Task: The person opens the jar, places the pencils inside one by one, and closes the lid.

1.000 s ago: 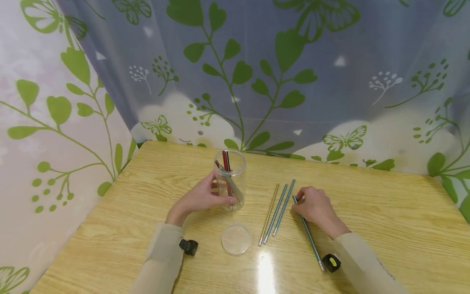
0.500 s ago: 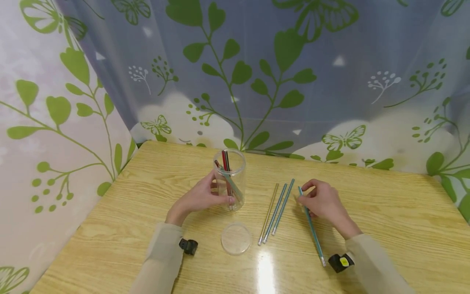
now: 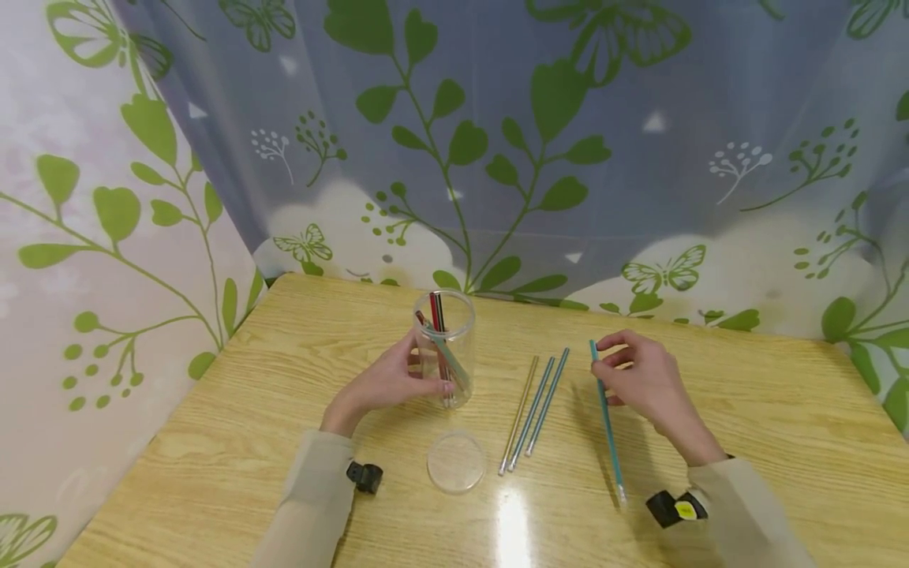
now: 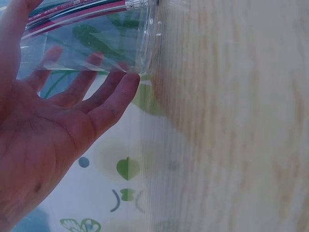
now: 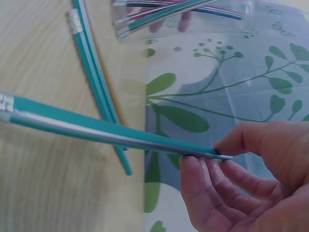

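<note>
My left hand [image 3: 390,379] grips a clear cylindrical jar [image 3: 465,343] that stands upright with its top off. Thumb and fingers are curled around its wall. Inside lean red, dark and teal pencils [image 4: 77,14], erasers down. With the thumb and fingertips, my right hand [image 3: 648,383] pinches a teal pencil [image 5: 111,133] near the end away from its eraser. This pencil is tilted, and its shadow falls on the table beside it. Between the two hands lie two more teal pencils [image 3: 543,414] and a gold pencil [image 3: 521,406], roughly side by side.
A round clear lid [image 3: 457,463] lies flat on the wooden table [image 3: 767,410] in front of the jar. A patterned curtain [image 3: 497,197] hangs along the table's back edge, with another patterned cloth [image 3: 163,260] at the left.
My right hand has moved right and back with the teal pencil, lifting it off the table and away from the lying pencils. My left hand and the jar have stayed put.
</note>
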